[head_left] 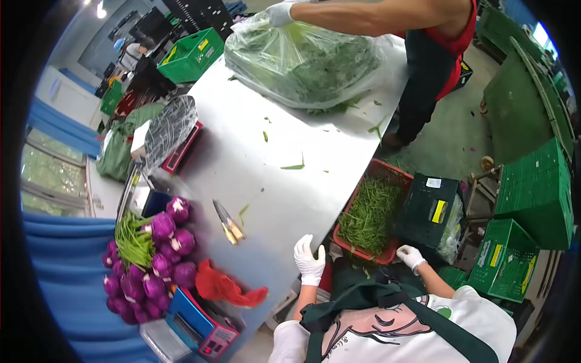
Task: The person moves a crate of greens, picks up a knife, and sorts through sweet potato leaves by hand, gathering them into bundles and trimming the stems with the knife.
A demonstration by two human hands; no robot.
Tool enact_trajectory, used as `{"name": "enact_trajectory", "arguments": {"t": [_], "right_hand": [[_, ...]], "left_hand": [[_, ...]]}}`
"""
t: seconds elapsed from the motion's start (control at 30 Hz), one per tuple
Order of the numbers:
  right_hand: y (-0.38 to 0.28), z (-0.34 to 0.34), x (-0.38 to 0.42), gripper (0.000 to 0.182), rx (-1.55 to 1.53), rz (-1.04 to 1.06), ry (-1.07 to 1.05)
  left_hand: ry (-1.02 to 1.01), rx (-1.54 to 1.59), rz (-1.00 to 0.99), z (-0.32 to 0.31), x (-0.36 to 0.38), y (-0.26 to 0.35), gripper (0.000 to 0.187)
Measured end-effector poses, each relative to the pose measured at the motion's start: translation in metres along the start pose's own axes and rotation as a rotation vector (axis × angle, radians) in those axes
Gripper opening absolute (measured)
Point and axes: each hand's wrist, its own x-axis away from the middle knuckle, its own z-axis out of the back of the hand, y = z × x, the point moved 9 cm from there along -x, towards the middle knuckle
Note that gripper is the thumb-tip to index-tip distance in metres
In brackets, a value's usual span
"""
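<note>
Right now the 2 gloved hands are apart: the left hand [310, 261] is open at the table's [272, 209] near right edge, and the right hand [411, 257] is at the near right corner of the red basket [342, 241] of green vegetables [370, 212], though I cannot tell if it grips the rim. On the table, a red cloth [227, 285] lies near, right of the purple vegetables [162, 227], while a co-worker's gloved hand [281, 13] touches a clear bag [302, 63] of greens at the far end.

Left hand [310, 261] by metal table [290, 199], right hand [412, 258] by crate [394, 169]
</note>
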Motion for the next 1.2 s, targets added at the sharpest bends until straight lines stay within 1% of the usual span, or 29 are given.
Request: {"name": "enact_trajectory", "arguments": {"t": [0.03,0.1,0.13,0.17,0.23,0.27,0.33,0.43,0.57,0.67,0.77,0.87,0.97,1.1,1.2], "right_hand": [[0.000,-0.017,-0.001,0.024,-0.093,-0.038,-0.033],[-0.093,-0.023,0.031,0.027,0.199,0.002,-0.082],[-0.100,-0.035,0.031,0.028,0.184,0.053,-0.113],[-0.105,-0.043,0.031,0.029,0.199,0.057,-0.128],[-0.110,-0.047,0.033,0.025,0.176,0.039,-0.099],[-0.109,-0.048,0.032,0.025,0.178,0.026,-0.089],[-0.106,-0.046,0.030,0.025,0.180,0.006,-0.066],[-0.110,-0.034,0.032,0.030,0.241,-0.077,-0.009],[-0.101,-0.031,0.025,0.029,0.169,-0.086,0.033],[-0.108,-0.027,0.031,0.029,0.131,-0.142,0.071],[-0.104,-0.035,0.036,0.029,0.151,-0.123,0.088],[-0.099,-0.048,0.036,0.027,0.171,-0.108,0.062],[-0.115,-0.045,0.038,0.029,0.192,-0.035,0.110],[-0.127,-0.038,0.034,0.028,0.165,-0.058,0.160],[-0.139,-0.039,0.034,0.026,0.095,-0.001,0.240]], "left_hand": [[-0.014,0.013,-0.023,0.000,-0.007,-0.010,0.047],[-0.069,-0.016,-0.038,-0.001,-0.015,-0.026,0.050],[-0.088,-0.027,-0.050,-0.003,-0.022,-0.032,0.052],[-0.101,-0.025,-0.059,-0.005,-0.028,-0.038,0.052],[-0.130,-0.029,-0.067,-0.004,-0.029,-0.049,0.053],[-0.155,-0.033,-0.036,-0.009,-0.027,-0.060,0.054],[-0.180,-0.066,-0.055,-0.010,-0.027,-0.059,0.054],[-0.202,-0.076,-0.052,-0.011,-0.027,-0.059,0.056],[-0.200,-0.055,-0.064,-0.012,-0.030,-0.058,0.057],[-0.197,-0.082,-0.079,-0.012,-0.027,-0.057,0.056],[-0.180,-0.101,-0.099,-0.009,-0.028,-0.055,0.054],[-0.172,-0.098,-0.103,-0.010,-0.026,-0.056,0.053],[-0.166,-0.097,-0.101,-0.011,-0.026,-0.055,0.054],[-0.164,-0.111,-0.115,-0.012,-0.024,-0.056,0.054],[-0.162,-0.098,-0.131,-0.013,-0.023,-0.055,0.054]]}}
